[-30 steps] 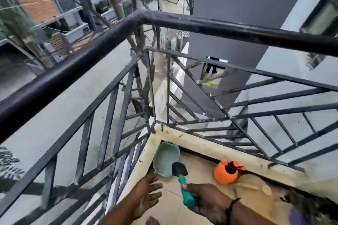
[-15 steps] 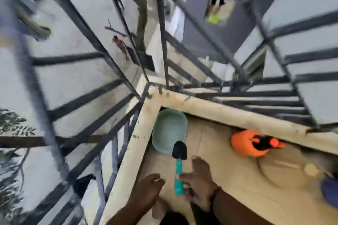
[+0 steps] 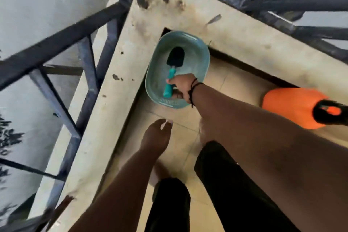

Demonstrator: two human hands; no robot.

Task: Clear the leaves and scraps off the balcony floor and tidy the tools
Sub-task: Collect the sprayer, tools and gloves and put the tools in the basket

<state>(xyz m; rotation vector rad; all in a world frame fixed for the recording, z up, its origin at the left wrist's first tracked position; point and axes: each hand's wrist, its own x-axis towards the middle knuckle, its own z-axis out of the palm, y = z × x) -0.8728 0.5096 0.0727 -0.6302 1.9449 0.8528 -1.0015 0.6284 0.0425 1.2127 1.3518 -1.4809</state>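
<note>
A teal plastic basket (image 3: 202,56) sits on the tiled floor in the balcony's corner. My right hand (image 3: 181,85) grips the teal handle of a small hand trowel (image 3: 174,62), whose black blade is inside the basket. My left hand (image 3: 155,137) hangs over the floor tiles nearer to me, fingers loosely relaxed and holding nothing. No leaves or scraps show on the visible floor.
An orange spray bottle (image 3: 293,107) with a black nozzle lies on the floor to the right. A raised concrete curb (image 3: 116,100) and black metal railing (image 3: 88,73) enclose the corner. My legs in dark trousers (image 3: 212,184) stand just behind my hands.
My right hand has reached forward and lowered the trowel from above the floor into the basket. The view has tilted down. My left hand stayed back, holding nothing.
</note>
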